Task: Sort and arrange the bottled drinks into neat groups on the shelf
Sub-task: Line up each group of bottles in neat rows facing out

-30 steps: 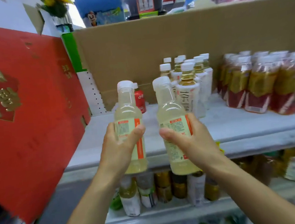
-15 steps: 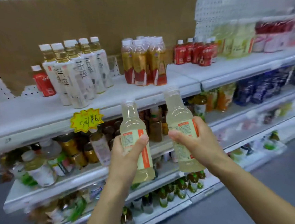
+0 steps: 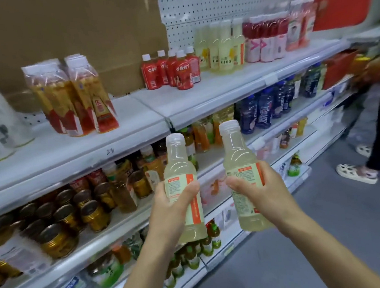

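Left hand (image 3: 167,212) clamped round pale bottle (image 3: 182,167), right hand (image 3: 265,197) round second pale bottle (image 3: 238,158). Both upright, side by side, off the shelves. Orange-striped labels, print unreadable. "C100" legible on matching bottles (image 3: 224,46), top shelf (image 3: 214,91). View swung right since 0.5 s ago; grips unchanged.

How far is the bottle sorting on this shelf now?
Done: the top shelf holds grouped red bottles and a pale yellow group. In hand: left hand and right hand each hold one pale bottle. Left: probably setting both beside the pale yellow group.

Head-worn, angled down, near shelves (image 3: 141,118)
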